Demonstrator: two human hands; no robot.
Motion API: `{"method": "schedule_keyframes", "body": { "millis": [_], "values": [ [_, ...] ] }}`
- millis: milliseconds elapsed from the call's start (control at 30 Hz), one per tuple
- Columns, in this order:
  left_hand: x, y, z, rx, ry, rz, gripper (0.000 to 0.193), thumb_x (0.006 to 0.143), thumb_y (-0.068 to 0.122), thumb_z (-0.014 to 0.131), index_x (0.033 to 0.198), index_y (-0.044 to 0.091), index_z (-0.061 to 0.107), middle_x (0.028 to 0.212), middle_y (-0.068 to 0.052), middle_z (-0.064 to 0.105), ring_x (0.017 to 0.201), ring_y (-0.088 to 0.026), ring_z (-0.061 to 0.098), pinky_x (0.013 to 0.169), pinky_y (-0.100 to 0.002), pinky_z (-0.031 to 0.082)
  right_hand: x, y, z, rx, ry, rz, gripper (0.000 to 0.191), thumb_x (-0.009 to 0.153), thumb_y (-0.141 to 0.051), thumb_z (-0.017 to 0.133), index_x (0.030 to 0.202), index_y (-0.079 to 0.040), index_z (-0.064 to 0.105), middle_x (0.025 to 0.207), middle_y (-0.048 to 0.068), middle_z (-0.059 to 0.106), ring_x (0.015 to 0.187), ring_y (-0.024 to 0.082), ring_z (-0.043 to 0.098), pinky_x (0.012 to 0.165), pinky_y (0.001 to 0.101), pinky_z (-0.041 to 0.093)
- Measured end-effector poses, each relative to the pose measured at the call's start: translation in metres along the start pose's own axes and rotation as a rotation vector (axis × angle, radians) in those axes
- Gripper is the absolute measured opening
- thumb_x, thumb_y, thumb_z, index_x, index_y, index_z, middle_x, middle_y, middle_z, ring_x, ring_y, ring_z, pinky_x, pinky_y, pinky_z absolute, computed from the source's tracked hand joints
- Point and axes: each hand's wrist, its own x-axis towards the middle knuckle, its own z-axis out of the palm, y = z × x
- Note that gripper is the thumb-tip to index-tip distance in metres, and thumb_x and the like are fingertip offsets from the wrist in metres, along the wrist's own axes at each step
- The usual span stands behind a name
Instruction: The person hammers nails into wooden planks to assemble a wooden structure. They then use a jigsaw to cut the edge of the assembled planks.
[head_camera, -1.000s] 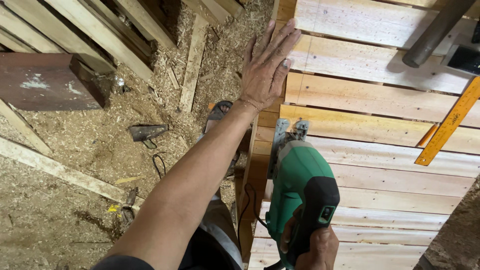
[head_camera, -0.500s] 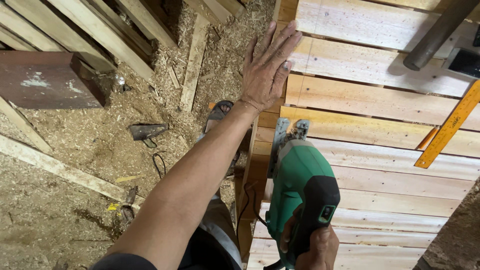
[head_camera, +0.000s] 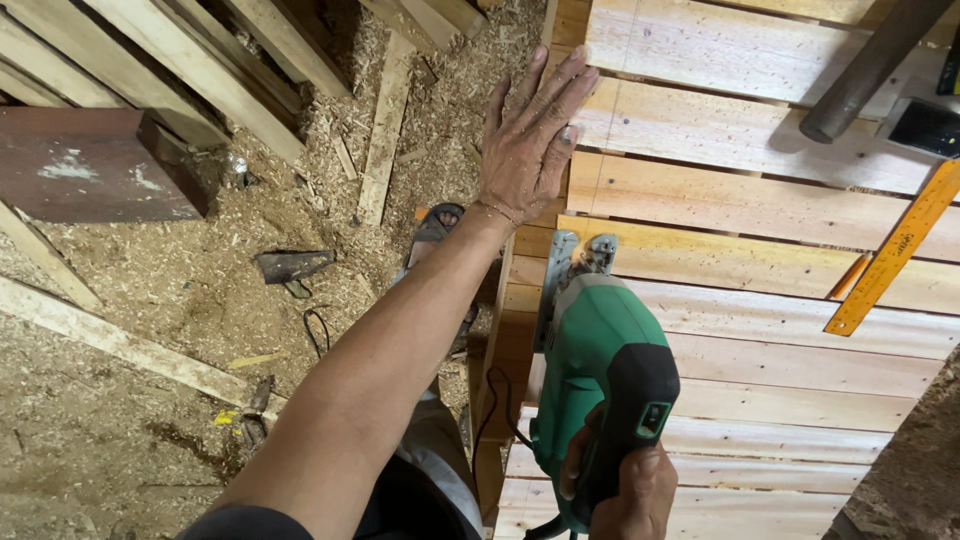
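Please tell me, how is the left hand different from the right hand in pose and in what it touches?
The left hand lies flat with fingers spread, far ahead on the slatted wooden panel; the right hand is closed into a grip, near the person's body. The left hand holds nothing; the right hand grasps the handle of the green jigsaw. Both are bare and over the same panel.
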Motion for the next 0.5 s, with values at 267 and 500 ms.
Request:
{"method": "schedule_keyframes", "body": {
  "millis": [267, 500],
  "values": [
    [0.0030, 0.0003, -0.0004, 0.008, 0.005, 0.001, 0.051, 0.116, 0.049, 0.020, 0.160, 0.036, 0.041, 0.172, 0.010, 0.034, 0.166, -0.023, 0.027, 0.134, -0.057, 0.013, 0.0039, 0.0008, -0.0001, 0.026, 0.031, 0.027, 0.095, 0.081, -0.078, 0.055, 0.115, 0.011, 0.055, 0.063, 0.021, 0.058, 0.045, 0.024, 0.052, 0.040, 0.0361, 0.042],
    [0.0020, 0.0041, -0.0018, 0.003, 0.020, -0.001, 0.052, 0.115, 0.048, 0.021, 0.157, 0.034, 0.047, 0.170, 0.009, 0.037, 0.165, -0.023, 0.028, 0.135, -0.057, 0.014, 0.0086, 0.0040, -0.0027, 0.026, 0.027, -0.002, 0.097, 0.081, -0.079, 0.055, 0.114, 0.013, 0.056, 0.061, 0.021, 0.058, 0.043, 0.024, 0.052, 0.039, 0.0354, 0.041]
  ]
}}
